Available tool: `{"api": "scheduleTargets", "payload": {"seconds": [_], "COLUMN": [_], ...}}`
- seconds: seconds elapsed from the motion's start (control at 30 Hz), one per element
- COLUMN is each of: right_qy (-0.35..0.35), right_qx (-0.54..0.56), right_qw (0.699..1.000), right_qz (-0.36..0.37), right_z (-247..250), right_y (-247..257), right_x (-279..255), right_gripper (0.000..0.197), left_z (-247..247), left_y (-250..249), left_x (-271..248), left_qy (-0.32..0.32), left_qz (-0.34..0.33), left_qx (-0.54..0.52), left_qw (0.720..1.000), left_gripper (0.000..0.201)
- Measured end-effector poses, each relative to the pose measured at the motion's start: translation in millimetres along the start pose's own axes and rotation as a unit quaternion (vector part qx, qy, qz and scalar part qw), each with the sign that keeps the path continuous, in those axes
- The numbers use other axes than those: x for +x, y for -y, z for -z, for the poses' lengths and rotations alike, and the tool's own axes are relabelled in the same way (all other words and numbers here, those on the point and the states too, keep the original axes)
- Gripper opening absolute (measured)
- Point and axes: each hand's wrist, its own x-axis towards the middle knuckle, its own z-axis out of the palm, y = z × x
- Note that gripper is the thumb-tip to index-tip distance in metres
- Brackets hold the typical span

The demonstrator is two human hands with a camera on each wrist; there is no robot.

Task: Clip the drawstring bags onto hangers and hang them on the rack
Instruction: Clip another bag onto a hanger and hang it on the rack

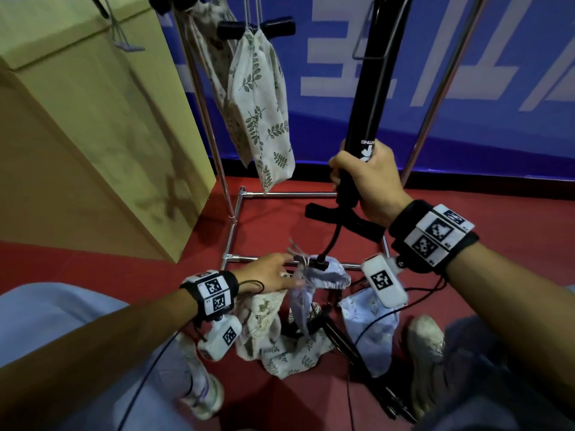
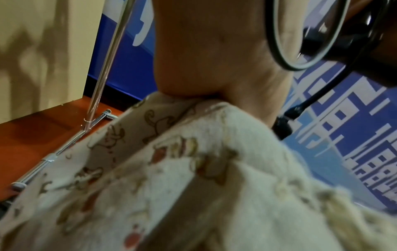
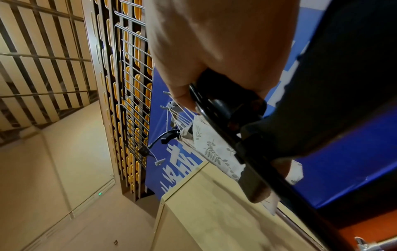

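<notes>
My right hand (image 1: 357, 178) grips a long black clip hanger (image 1: 370, 88) held upright in front of the rack; the right wrist view shows the right hand (image 3: 214, 51) wrapped round the hanger (image 3: 343, 101). Below it a thin black stem runs down to a small clip on the rim of a lilac drawstring bag (image 1: 329, 276). My left hand (image 1: 292, 270) reaches low and pinches that bag's gathered neck; its fingertips are partly hidden by cloth. A cream printed bag (image 1: 264, 309) lies under the left hand (image 2: 204, 51), bunched against the palm as blurred cream cloth (image 2: 214, 169). Two leaf-print bags (image 1: 261, 104) hang from hangers on the rack.
The metal rack's base frame (image 1: 289, 194) stands on red floor. A leaf-print bag (image 1: 289, 356), a pale blue bag (image 1: 370, 331) and spare black hangers (image 1: 342, 337) lie between my shoes (image 1: 426, 346). A tall cardboard box (image 1: 93, 135) is at the left, a blue banner behind.
</notes>
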Motion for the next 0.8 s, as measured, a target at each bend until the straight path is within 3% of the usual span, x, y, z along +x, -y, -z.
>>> {"api": "scheduleTargets", "payload": {"seconds": [0.13,0.23,0.33,0.47,0.57,0.7,0.8], "right_qy": [0.01,0.003,0.012,0.082,0.084,0.053,0.064], "right_qx": [0.008,-0.026,-0.131,-0.263,-0.257,-0.215,-0.252], "right_qw": [1.0,1.0,0.991,0.96,0.96,0.972,0.963], "right_qz": [-0.013,-0.013,-0.021,-0.056,-0.074,-0.076,-0.073], "right_z": [1,4,14,28,26,17,17], "right_y": [4,3,-4,-21,-37,-47,-52], "right_x": [-2,-2,-1,-2,-7,-10,-10], "right_gripper": [0.023,0.024,0.023,0.026,0.029,0.028,0.032], "left_z": [-5,-5,-4,0,1,1,6], "left_y": [2,8,17,6,1,3,6], "left_x": [2,1,0,-4,-5,-2,0], "left_qy": [-0.028,-0.036,-0.072,-0.103,-0.108,-0.121,-0.147], "left_qz": [-0.012,-0.012,-0.012,-0.04,-0.032,-0.011,-0.011], "left_qx": [-0.066,-0.062,-0.053,-0.047,-0.045,-0.053,-0.027], "left_qw": [0.997,0.997,0.996,0.993,0.993,0.991,0.989], "left_gripper": [0.023,0.023,0.018,0.019,0.019,0.045,0.041]}}
